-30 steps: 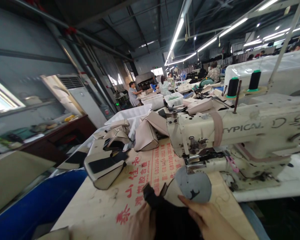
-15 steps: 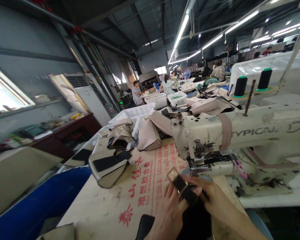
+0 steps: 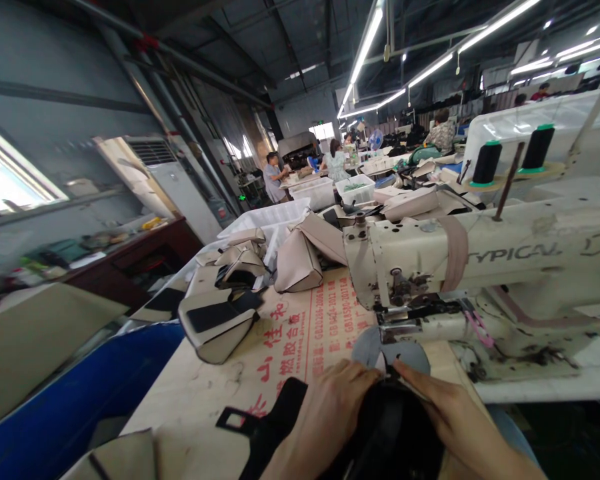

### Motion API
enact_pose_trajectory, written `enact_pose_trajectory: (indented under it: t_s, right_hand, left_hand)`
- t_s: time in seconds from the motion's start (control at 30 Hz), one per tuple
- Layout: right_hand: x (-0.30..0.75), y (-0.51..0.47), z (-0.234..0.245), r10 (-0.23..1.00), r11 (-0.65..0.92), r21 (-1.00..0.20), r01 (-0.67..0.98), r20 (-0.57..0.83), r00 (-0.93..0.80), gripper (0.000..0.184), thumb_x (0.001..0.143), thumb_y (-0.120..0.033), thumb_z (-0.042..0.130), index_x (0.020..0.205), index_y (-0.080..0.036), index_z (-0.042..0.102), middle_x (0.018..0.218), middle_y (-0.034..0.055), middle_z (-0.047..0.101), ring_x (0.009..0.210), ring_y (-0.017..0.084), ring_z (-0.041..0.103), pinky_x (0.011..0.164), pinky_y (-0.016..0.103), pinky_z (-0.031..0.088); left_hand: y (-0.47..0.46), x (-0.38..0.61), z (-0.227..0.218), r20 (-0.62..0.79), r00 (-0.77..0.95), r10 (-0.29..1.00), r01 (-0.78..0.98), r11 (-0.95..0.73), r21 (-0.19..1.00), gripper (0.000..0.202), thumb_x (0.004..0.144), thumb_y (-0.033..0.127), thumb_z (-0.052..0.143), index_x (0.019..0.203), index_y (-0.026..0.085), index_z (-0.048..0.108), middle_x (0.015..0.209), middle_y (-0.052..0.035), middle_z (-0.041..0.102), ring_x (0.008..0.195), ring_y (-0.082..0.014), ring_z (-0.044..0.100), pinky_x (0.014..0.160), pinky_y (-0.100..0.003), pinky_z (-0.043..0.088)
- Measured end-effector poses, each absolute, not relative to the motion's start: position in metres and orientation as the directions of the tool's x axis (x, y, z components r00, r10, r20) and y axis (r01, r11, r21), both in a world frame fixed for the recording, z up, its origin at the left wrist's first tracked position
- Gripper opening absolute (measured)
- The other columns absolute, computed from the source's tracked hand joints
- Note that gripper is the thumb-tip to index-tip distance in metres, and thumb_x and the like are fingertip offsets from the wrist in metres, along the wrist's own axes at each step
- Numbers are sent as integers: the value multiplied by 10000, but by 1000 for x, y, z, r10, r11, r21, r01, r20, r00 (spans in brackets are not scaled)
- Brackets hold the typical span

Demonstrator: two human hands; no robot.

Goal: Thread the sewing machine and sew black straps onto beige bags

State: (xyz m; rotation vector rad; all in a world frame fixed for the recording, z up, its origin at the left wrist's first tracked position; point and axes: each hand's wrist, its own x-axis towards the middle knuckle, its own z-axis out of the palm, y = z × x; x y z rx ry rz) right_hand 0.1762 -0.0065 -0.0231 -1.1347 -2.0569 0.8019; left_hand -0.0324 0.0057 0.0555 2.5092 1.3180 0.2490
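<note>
Both my hands rest on a black bag piece at the near edge of the table, just in front of the cream sewing machine. My left hand is curled over its left side, fingers closed on the black material. My right hand presses on its right side, fingers bent round the edge. A black strap with a rectangular buckle trails from the piece to the left across the table. A grey round plate sits under the machine's head, just beyond my fingertips.
Beige and black bag parts lie on the table to the left, more beige pieces behind. Two black thread spools stand on the machine. White bins and other people at work fill the far rows. A blue container lies at lower left.
The buckle strap that my hands held up half a second ago now lies flat to the left. Both hands have dropped onto the black piece near the table edge.
</note>
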Motion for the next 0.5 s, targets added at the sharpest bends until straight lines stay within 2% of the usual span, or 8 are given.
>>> enact_pose_trajectory:
  t_s: [0.1, 0.2, 0.3, 0.4, 0.5]
  right_hand:
    - [183, -11, -26, 888, 426, -750, 506, 239, -393, 625, 715, 11, 339, 1318, -138, 400, 1315, 66, 461, 1202, 158, 434, 1038, 355, 338]
    - [183, -13, -26, 902, 402, -765, 503, 234, -364, 648, 687, 19, 346, 1307, -155, 419, 1296, 63, 489, 1181, 161, 460, 1031, 351, 351]
    - [179, -14, -25, 917, 378, -767, 519, 233, -324, 630, 699, 11, 352, 1304, -149, 420, 1268, 81, 517, 1151, 172, 493, 1007, 348, 384]
    - [176, -15, -26, 913, 391, -754, 528, 246, -324, 612, 721, 0, 353, 1313, -148, 404, 1273, 82, 514, 1153, 171, 492, 1001, 344, 395]
    - [177, -12, -28, 897, 414, -733, 539, 229, -378, 591, 752, -3, 332, 1326, -138, 383, 1288, 73, 499, 1171, 153, 473, 1013, 328, 383]
  left_hand:
    - [4, -21, 61, -1, 543, 840, 739, -477, 476, 264, 896, 329, 380, 1096, 274, 544, 1051, -1, 615, 974, -178, 545, 862, -301, 413]
    - [-1, -8, 56, -1, 424, 905, 720, -337, 607, 313, 746, 438, 603, 970, 223, 560, 991, -9, 605, 932, -191, 540, 810, -301, 422]
    - [-4, 3, 48, 7, 312, 950, 684, -229, 693, 352, 609, 332, 731, 865, 201, 529, 895, 7, 583, 848, -172, 534, 753, -288, 420]
    - [-4, 8, 47, 15, 264, 964, 666, -194, 720, 302, 591, 214, 701, 826, 198, 512, 863, 11, 573, 825, -164, 526, 739, -285, 406]
    - [1, 4, 52, 23, 300, 954, 642, -220, 734, 231, 609, 136, 648, 794, 198, 524, 861, 16, 580, 833, -153, 527, 747, -270, 397]
